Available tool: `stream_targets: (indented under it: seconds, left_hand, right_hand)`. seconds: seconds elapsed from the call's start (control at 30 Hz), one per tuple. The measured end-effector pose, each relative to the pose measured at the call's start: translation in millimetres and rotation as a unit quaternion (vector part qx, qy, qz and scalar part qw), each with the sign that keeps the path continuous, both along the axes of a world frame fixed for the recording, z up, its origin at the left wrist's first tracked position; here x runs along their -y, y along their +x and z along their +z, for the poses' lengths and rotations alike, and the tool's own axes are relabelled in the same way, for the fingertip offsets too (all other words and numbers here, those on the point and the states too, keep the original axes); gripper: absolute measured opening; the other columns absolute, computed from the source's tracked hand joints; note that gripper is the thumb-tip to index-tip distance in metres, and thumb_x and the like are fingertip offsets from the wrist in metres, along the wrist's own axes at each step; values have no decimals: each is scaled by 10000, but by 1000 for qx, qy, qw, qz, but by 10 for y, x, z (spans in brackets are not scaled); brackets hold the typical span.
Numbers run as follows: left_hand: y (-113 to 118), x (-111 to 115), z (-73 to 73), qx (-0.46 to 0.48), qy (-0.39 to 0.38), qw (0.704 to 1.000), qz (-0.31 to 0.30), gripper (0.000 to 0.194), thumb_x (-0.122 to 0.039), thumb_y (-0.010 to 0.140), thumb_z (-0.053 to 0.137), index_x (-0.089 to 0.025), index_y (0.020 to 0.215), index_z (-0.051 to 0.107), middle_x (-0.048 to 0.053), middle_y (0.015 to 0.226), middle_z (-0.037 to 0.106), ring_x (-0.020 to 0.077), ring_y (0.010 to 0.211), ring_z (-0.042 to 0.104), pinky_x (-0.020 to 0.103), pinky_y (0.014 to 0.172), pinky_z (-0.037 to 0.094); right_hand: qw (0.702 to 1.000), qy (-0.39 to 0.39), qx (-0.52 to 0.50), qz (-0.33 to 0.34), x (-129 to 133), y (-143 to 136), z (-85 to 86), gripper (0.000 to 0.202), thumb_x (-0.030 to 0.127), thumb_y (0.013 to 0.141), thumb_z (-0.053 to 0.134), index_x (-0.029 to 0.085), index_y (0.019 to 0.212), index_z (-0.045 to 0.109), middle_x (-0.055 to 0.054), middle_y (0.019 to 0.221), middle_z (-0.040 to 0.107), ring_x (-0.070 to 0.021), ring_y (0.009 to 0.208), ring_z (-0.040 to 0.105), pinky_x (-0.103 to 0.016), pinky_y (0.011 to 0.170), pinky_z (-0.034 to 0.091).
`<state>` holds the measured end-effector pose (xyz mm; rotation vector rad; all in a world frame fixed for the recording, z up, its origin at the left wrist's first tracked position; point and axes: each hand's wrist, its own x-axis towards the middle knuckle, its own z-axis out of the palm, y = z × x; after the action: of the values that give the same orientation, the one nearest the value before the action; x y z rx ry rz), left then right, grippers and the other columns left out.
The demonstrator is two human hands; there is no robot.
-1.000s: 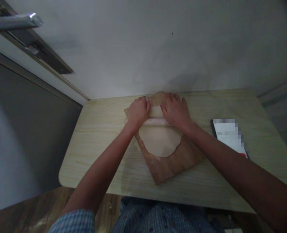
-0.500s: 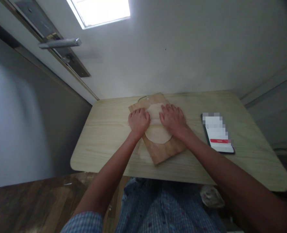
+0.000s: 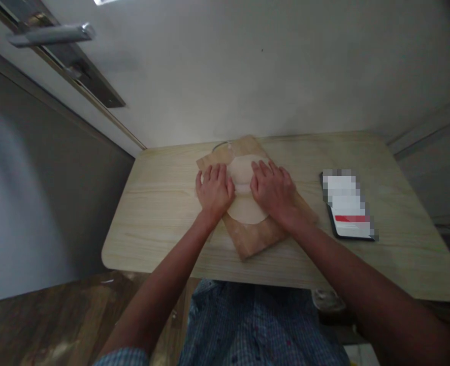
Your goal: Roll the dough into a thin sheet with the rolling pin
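Note:
A pale rolling pin (image 3: 242,188) lies across a round, flat sheet of dough (image 3: 248,211); only its middle shows between my hands. My left hand (image 3: 214,188) is laid over the pin's left end, fingers pointing forward and thumb inward. Over the right end, my right hand (image 3: 274,189) bends its fingers forward in the same manner. My palms hide both ends of the pin. Beneath the dough is a brown wooden board (image 3: 248,243), set at an angle, with a thin wire loop (image 3: 221,144) at its far edge.
A phone (image 3: 349,206) with a lit, partly blurred screen lies to the right on the light wooden table (image 3: 156,213). Behind the table stands a pale door (image 3: 210,76) with a metal handle (image 3: 53,34) at upper left. A grey panel (image 3: 38,203) is on the left.
My view has tilted down and shifted slightly. My left fingers reach further forward and look straighter than before. Both hands remain over the rolling pin on the dough.

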<state>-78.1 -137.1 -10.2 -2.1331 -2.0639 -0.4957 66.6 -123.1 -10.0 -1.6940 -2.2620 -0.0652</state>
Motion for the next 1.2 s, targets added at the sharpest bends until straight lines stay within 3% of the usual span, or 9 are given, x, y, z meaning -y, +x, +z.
stream_targets:
  seconds: [0.27, 0.57, 0.8, 0.97, 1.2]
  left_hand:
    - [-4, -302, 85, 9, -33, 999, 5, 420, -329, 863, 265, -173, 1194, 470, 72, 1193, 551, 213, 1109, 472, 343, 937, 303]
    - [38, -644, 115, 10, -53, 998, 37, 376, -348, 877, 238, -200, 1023, 551, 71, 958, 637, 214, 932, 561, 346, 835, 366]
    - [24, -872, 89, 1, -67, 996, 52, 390, -355, 876, 228, -191, 940, 576, 83, 946, 634, 227, 882, 572, 335, 743, 415]
    - [29, -805, 73, -14, -51, 997, 62, 392, -352, 871, 233, -184, 945, 579, 90, 968, 631, 233, 911, 565, 334, 735, 420]
    - [40, -415, 51, -38, -19, 998, 44, 359, -296, 858, 259, -168, 948, 582, 103, 985, 617, 236, 947, 540, 373, 825, 361]
  right_hand:
    - [999, -42, 2, 13, -302, -36, 95, 469, 233, 849, 270, 138, 1298, 369, -118, 1296, 444, -268, 1171, 369, -423, 931, 261]
    - [999, -49, 8, 19, -647, -82, 154, 462, 216, 851, 247, 98, 1283, 361, -160, 1189, 517, -266, 1056, 455, -418, 863, 309]
    - [999, -48, 2, -10, -858, -120, 143, 400, 229, 835, 263, 97, 1130, 499, -153, 1059, 583, -257, 956, 507, -385, 794, 350]
    - [999, -35, 1, -23, -780, -122, 147, 370, 221, 824, 278, 90, 1050, 540, -160, 993, 603, -255, 913, 529, -370, 748, 365]
    - [999, -31, 16, -39, -383, -130, 148, 362, 230, 843, 253, 132, 963, 580, -136, 956, 621, -236, 880, 539, -349, 718, 366]
